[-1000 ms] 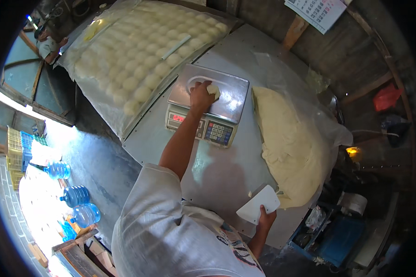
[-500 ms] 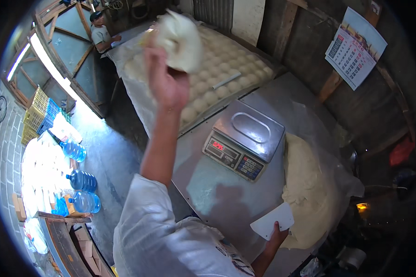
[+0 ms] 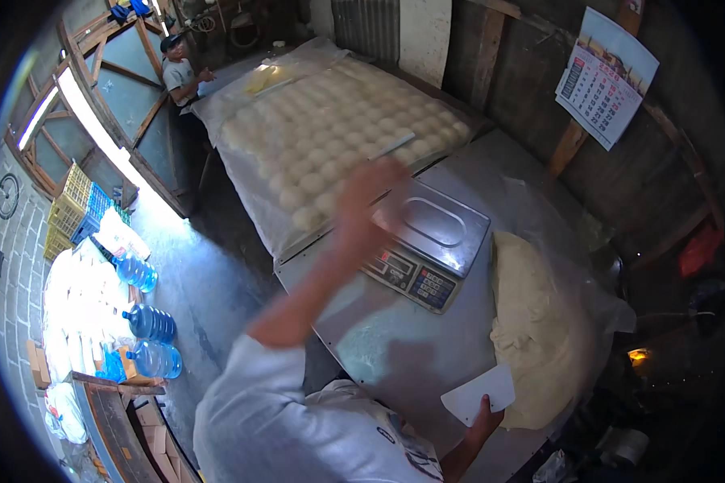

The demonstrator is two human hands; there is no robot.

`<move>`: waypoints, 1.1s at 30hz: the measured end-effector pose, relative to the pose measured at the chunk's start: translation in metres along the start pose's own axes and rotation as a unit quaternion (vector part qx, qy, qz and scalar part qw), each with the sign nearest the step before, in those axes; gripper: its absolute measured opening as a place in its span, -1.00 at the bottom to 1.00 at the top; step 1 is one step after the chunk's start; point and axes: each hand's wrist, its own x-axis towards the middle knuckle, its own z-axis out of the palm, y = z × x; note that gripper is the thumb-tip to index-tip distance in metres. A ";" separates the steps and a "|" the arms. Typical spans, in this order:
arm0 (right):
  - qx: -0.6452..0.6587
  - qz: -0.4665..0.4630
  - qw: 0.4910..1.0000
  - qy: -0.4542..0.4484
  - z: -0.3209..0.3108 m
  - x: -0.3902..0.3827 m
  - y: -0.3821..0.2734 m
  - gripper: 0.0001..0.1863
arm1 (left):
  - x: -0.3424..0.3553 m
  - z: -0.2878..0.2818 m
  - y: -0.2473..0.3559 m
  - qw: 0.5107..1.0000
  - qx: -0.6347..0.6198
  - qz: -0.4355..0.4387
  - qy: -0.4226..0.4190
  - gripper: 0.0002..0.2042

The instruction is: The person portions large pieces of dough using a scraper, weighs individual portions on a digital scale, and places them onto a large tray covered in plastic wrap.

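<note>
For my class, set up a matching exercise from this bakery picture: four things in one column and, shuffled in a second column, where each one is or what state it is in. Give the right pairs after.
Things:
1. white scraper
2. weighing scale
3. big dough mass
4. dough balls

Places or states:
A. lying in rows on a plastic-covered tray
B. its steel pan bare, on the metal table
C. held in the right hand
D. heaped on clear plastic at the table's right side

Pairs: 1-C, 2-B, 3-D, 4-A
</note>
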 end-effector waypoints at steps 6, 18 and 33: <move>-0.053 -0.013 0.997 0.051 -0.070 -0.012 0.003 -0.47 | -0.310 0.168 0.143 0.886 -0.114 -0.053 -0.446 -0.64; -0.027 -0.025 0.994 0.102 -0.237 0.014 -0.077 -0.56 | -0.342 0.197 0.250 0.903 -0.066 -0.053 -0.421 -0.41; -0.673 -0.400 0.492 -0.381 -0.184 0.139 -0.085 -0.93 | -0.346 0.277 0.339 0.835 -0.116 -0.268 -0.466 -0.69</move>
